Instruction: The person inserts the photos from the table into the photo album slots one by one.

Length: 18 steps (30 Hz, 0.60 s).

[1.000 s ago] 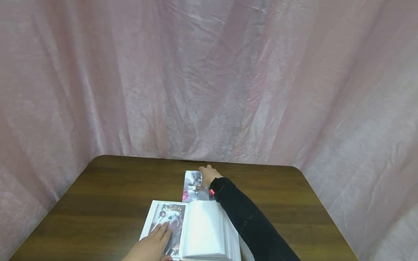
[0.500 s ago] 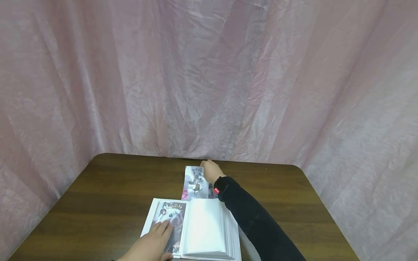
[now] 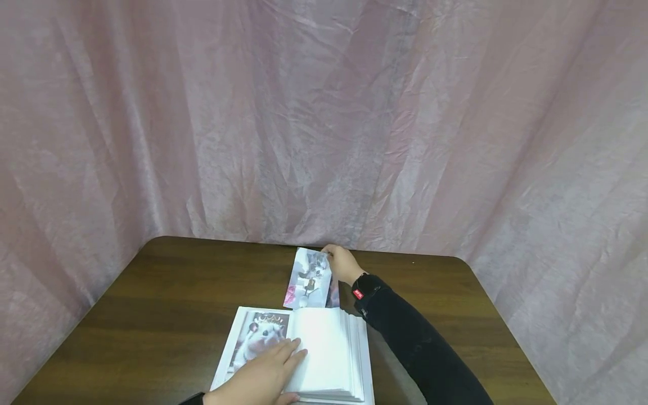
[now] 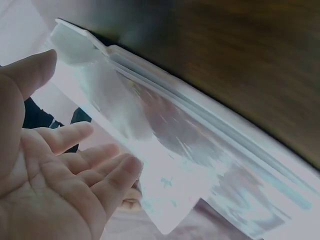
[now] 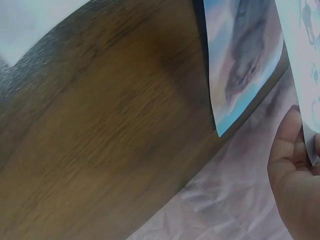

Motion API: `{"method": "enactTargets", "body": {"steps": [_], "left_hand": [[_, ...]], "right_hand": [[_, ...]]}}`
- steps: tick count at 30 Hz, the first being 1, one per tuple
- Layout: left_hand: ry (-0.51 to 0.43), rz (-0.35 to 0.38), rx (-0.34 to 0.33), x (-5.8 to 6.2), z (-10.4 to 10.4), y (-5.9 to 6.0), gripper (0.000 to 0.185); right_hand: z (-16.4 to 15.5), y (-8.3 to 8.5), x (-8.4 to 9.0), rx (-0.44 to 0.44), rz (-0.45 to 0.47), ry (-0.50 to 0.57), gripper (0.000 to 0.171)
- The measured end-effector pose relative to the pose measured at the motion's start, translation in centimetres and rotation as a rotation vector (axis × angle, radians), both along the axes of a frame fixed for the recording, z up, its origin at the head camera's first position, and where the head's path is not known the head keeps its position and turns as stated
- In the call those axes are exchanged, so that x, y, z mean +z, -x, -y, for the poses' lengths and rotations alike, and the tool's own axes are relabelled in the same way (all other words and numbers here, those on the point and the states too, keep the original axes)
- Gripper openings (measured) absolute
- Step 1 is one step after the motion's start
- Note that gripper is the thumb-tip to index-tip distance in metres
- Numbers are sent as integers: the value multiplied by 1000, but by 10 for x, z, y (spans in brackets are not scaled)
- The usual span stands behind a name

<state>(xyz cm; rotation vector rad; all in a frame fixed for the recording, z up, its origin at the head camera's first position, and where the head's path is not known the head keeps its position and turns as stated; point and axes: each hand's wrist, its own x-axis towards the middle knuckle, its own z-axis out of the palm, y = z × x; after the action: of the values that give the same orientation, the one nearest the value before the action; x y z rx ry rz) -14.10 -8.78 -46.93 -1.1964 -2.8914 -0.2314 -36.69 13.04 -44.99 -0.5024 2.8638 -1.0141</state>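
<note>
Pinching a photo (image 3: 311, 274), right hand (image 3: 343, 263); left hand (image 3: 263, 374) flat on album (image 3: 324, 351).

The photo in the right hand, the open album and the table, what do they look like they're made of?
The photo, pinched by the right hand, looks like thin glossy printed paper: its lifted end flexes. The album, under the left hand, seems to be white card leaves with clear shiny plastic sleeves, which glare in the left wrist view. The table looks like dark wood or wood-grain laminate with a satin sheen.

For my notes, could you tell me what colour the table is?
The table is dark brown wood grain, clearest in the head view.
</note>
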Motion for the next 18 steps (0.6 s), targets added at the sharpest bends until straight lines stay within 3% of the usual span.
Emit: {"method": "enactTargets", "body": {"steps": [9,18], "left_hand": [[3,-82,-83,-5,-25,7,69],[-19,-58,-105,-6,-33,8,66]], "right_hand": [[-16,-3,4,-46,-34,66,26],[-32,-8,13,-118,-39,145,28]]}}
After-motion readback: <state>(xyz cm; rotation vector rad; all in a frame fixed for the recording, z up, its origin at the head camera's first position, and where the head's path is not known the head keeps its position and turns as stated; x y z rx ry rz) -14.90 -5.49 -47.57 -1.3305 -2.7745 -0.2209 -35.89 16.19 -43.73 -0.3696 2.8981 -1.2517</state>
